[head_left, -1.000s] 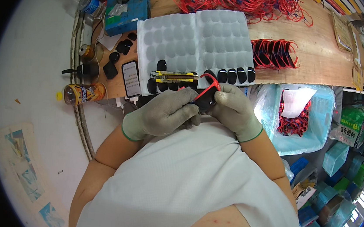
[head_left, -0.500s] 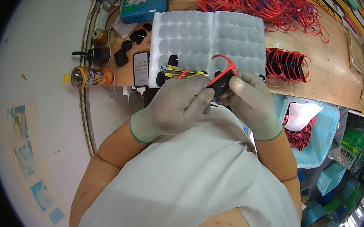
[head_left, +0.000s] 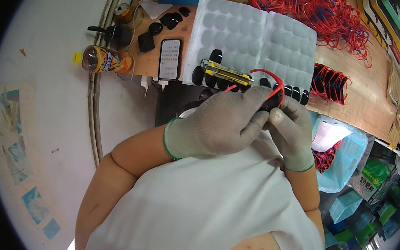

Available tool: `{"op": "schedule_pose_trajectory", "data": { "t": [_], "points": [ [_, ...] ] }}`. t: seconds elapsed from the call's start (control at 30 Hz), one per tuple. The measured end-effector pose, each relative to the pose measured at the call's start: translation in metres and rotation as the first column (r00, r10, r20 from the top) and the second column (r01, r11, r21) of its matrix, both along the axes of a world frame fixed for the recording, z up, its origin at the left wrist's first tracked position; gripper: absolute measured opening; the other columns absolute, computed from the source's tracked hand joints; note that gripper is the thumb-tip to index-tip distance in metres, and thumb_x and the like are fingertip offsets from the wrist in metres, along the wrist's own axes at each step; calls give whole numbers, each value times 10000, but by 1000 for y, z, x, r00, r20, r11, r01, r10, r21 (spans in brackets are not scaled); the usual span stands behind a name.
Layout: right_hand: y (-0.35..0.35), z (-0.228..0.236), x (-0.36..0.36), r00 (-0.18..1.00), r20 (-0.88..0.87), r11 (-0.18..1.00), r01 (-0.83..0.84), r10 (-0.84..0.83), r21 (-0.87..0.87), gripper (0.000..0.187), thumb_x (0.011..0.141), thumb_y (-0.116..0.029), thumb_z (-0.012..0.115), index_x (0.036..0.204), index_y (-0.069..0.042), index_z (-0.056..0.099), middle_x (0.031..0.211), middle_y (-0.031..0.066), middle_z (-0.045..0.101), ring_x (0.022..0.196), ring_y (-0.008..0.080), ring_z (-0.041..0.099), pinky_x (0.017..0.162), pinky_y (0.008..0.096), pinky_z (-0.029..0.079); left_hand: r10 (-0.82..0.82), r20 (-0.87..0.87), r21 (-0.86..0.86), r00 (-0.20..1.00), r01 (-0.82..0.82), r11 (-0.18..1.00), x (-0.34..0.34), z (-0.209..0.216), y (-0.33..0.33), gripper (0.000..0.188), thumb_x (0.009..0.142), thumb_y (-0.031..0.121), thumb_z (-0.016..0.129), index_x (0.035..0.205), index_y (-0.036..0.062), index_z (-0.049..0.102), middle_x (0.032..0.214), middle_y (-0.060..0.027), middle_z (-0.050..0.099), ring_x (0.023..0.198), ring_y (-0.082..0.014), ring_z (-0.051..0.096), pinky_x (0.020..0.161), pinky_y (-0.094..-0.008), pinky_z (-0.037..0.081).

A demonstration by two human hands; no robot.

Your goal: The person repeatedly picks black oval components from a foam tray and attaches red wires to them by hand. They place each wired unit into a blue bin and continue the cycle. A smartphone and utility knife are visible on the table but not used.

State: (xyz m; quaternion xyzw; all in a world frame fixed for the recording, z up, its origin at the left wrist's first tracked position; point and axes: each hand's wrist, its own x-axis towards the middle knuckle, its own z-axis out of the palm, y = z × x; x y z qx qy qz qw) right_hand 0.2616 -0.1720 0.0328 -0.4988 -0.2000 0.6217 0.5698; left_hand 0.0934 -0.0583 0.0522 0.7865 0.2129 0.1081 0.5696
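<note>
A pair of red-framed glasses [head_left: 281, 84] with a dark lens is held in front of me, one red temple curving up and leftward. My left hand [head_left: 219, 119], in a grey glove with a green cuff, closes on the frame from the left. From the right my gloved right hand [head_left: 294, 134] pinches it near the lens, thumb and fingers together. The fingers hide part of the frame. Just beyond lies a white lens tray [head_left: 266, 16] with round pockets, and black lenses [head_left: 295, 93] fill some along its near edge. Across the tray's left part rests a yellow utility knife [head_left: 226, 73].
Left of the tray are a phone [head_left: 169, 60], loose dark lenses [head_left: 146, 41], a drink bottle [head_left: 107, 61] and a can [head_left: 123, 13]. Tangled red frames [head_left: 311, 17] lie at the back, a row of red-framed glasses [head_left: 329, 83] at right. A blue-lined bin [head_left: 342, 175] stands below.
The whole view has shifted, so the tray and table sit farther right in it. Both hands stay on the glasses, now drawn closer together around the lens. More black lenses show along the tray's near edge.
</note>
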Motion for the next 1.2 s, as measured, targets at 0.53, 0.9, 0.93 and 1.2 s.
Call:
{"op": "schedule_pose_trajectory", "data": {
  "t": [0.53, 0.9, 0.93, 1.2],
  "points": [
    [12, 1, -12, 616, 781, 927, -226, -102, 299, 397, 770, -171, 826, 1072, -5, 631, 1127, 174, 632, 1124, 323, 584, 971, 403, 470, -288, -16, 241, 958, 283, 928, -29, 5, 38, 324, 854, 92, 677, 1170, 29, 641, 896, -175, 700, 744, -353, 695, 663, -384, 559],
    [-26, 4, 2, 713, 701, 981, -143, 12, 129, 409, 902, -51, 627, 1286, 68, 548, 973, 194, 674, 950, 338, 648, 848, 381, 513, 497, -556, 635, 666, -46, 771, 16, -137, 96, 458, 859, 442, 625, 1019, 28, 737, 1019, -284, 674, 1017, -427, 654, 918, -477, 519],
    [-31, 1, 7, 702, 711, 980, -157, 21, 126, 536, 908, -40, 606, 1404, 65, 432, 1021, 216, 683, 979, 361, 662, 883, 376, 516, 500, -554, 649, 666, -30, 760, 19, -139, 96, 448, 856, 432, 626, 1019, 30, 739, 1028, -280, 680, 1020, -422, 657, 919, -477, 520],
    [-41, -15, 27, 829, 558, 966, -169, 32, 195, 647, 883, 18, 555, 1480, 11, 305, 1143, 233, 682, 1047, 370, 697, 927, 391, 537, 512, -580, 516, 633, -201, 833, 28, -140, 108, 432, 777, 377, 694, 991, 3, 729, 984, -237, 724, 962, -374, 705, 839, -438, 541]
  ]
}}
